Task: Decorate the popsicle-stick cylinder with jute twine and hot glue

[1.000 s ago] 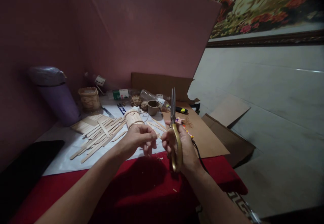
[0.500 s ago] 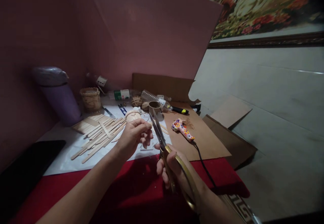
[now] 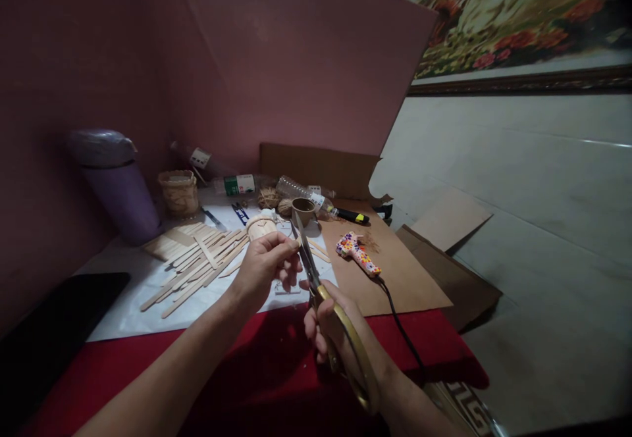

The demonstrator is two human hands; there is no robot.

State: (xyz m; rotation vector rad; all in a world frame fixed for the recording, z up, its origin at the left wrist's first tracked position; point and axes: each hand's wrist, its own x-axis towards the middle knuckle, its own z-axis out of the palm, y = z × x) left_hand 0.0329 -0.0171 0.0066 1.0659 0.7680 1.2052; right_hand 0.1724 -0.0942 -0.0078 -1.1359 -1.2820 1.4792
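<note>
My right hand [image 3: 328,322] is wrapped round the gold handles of a large pair of scissors [image 3: 310,260]. Its blades point up and away, slightly parted. Just left of the blades, my left hand [image 3: 269,259] is closed in a pinch, thumb and forefinger touching or nearly touching the metal. A tiny pale bit shows at those fingertips, too small to name. Beyond my left hand sits a small pot covered in craft sticks [image 3: 261,226], partly hidden by it. A loose pile of flat wooden craft sticks [image 3: 197,269] lies to the left on white sheeting [image 3: 116,315].
A flower-patterned glue gun [image 3: 358,253] with a black cord rests on cardboard [image 3: 405,285] at right. Behind are a utility knife [image 3: 351,216], a cardboard tube [image 3: 303,209], twine balls [image 3: 267,197] and plastic bottles [image 3: 239,184]. A purple tumbler [image 3: 118,187] stands at left.
The scissor blades have drawn closer together, and the handles have come nearer each other. My left hand has shifted very slightly right, still pinched. The objects on the table stay put.
</note>
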